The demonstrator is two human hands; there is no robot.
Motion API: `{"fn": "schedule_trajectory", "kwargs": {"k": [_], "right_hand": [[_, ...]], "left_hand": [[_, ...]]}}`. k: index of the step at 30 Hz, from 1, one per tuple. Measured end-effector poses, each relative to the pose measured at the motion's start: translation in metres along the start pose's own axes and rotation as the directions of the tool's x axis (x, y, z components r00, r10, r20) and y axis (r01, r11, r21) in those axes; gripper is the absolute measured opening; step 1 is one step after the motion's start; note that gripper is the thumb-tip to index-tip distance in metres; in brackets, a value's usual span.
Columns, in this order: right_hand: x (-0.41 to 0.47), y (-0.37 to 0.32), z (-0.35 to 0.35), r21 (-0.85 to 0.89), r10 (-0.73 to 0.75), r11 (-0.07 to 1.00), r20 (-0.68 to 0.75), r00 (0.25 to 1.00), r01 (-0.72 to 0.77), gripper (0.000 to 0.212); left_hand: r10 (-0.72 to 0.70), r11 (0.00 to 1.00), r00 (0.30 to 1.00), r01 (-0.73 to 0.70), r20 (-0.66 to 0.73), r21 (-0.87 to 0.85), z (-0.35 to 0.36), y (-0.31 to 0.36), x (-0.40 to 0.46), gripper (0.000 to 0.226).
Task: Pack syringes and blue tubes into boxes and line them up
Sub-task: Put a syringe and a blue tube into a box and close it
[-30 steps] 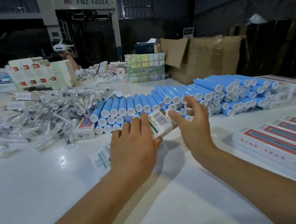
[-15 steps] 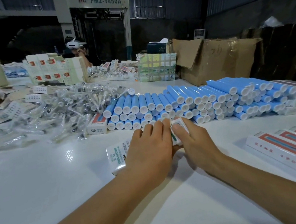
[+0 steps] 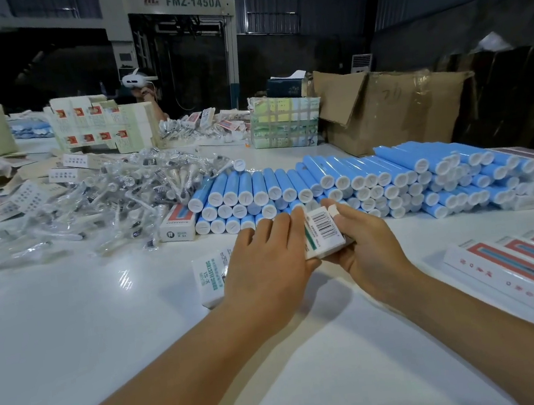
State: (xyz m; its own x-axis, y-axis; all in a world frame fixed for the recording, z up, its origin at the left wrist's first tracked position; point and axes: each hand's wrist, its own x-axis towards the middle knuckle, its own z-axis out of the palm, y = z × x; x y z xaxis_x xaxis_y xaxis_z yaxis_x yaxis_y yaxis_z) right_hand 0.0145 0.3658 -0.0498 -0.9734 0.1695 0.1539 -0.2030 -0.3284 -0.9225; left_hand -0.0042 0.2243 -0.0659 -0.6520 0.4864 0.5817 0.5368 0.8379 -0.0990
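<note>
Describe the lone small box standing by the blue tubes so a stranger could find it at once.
Find the long stack of blue tubes across the white table. At its left end, beside the bagged syringes, stands a small box, the only one showing a red-striped top.

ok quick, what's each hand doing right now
Left hand: open, straight fingers pressing on the white box.
Right hand: fingers curled round the same box's end, holding it.
</note>
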Motion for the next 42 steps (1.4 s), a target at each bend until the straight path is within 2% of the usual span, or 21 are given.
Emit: {"fn": "schedule_trajectory", "kwargs": {"k": [4, 7, 9, 12, 16, 17, 19, 24, 28, 33, 38, 42], "right_hand": [[-0.001, 0.003, 0.001, -0.028, 0.009, 1.0, -0.052, 0.999, -0.01, 0.033], [-0.002, 0.003, 0.001, 0.138, 0.065, 0.988, 0.014, 0.998, -0.066, 0.028], [-0.002, 0.003, 0.001, 0.127, 0.07, 0.989, 0.048, 0.996, -0.075, 0.029], [0.0, 0.005, 0.0, -0.153, 0.003, 0.988, -0.039, 0.999, -0.009, 0.03], [-0.002, 0.008, -0.005, -0.501, -0.226, 0.856, -0.147, 0.963, 0.125, 0.01], [-0.003, 0.008, -0.006, -0.561, -0.284, 0.815, -0.167, 0.944, 0.146, 0.011], [-0.003, 0.011, -0.007, -0.641, -0.364, 0.746, -0.167, 0.916, 0.179, 0.021], [-0.008, 0.019, 0.001, -0.774, -0.503, 0.569, -0.06, 0.862, 0.278, 0.029], [-0.011, 0.02, 0.002, -0.732, -0.506, 0.612, -0.071, 0.859, 0.299, 0.027], [-0.006, 0.014, 0.003, -0.609, -0.387, 0.754, -0.107, 0.916, 0.247, 0.009], [-0.007, 0.015, 0.003, -0.64, -0.371, 0.74, -0.133, 0.919, 0.206, 0.018], [-0.006, 0.015, 0.002, -0.643, -0.365, 0.736, -0.115, 0.924, 0.21, 0.018]], "left_hand": [[0.03, 0.997, 1.0, -0.03, 0.002, 0.073, 0.0, 0.002, -0.001, 0.072], [0.044, 0.997, 0.999, -0.045, 0.014, 0.062, 0.003, 0.003, 0.0, 0.072], [0.04, 0.998, 0.999, -0.041, 0.014, 0.051, 0.006, 0.001, 0.0, 0.072], [0.014, 0.999, 1.0, -0.015, 0.007, 0.043, 0.007, 0.001, 0.001, 0.072], [-0.067, 0.998, 0.998, 0.067, 0.009, 0.023, 0.007, -0.002, 0.005, 0.072], [-0.08, 0.997, 0.997, 0.08, 0.018, 0.023, 0.006, -0.002, 0.005, 0.071], [-0.094, 0.995, 0.995, 0.093, 0.04, 0.027, 0.005, -0.002, 0.005, 0.072], [-0.102, 0.992, 0.993, 0.098, 0.054, 0.074, 0.004, 0.002, 0.002, 0.072], [-0.092, 0.993, 0.994, 0.087, 0.06, 0.083, 0.002, 0.001, 0.001, 0.073], [-0.079, 0.995, 0.996, 0.075, 0.052, 0.069, -0.002, 0.002, 0.003, 0.072], [-0.016, 0.993, 0.996, 0.005, 0.089, 0.12, 0.003, 0.01, 0.002, 0.071], [-0.017, 0.989, 0.998, 0.006, 0.066, 0.151, 0.005, 0.01, 0.003, 0.071]]}}
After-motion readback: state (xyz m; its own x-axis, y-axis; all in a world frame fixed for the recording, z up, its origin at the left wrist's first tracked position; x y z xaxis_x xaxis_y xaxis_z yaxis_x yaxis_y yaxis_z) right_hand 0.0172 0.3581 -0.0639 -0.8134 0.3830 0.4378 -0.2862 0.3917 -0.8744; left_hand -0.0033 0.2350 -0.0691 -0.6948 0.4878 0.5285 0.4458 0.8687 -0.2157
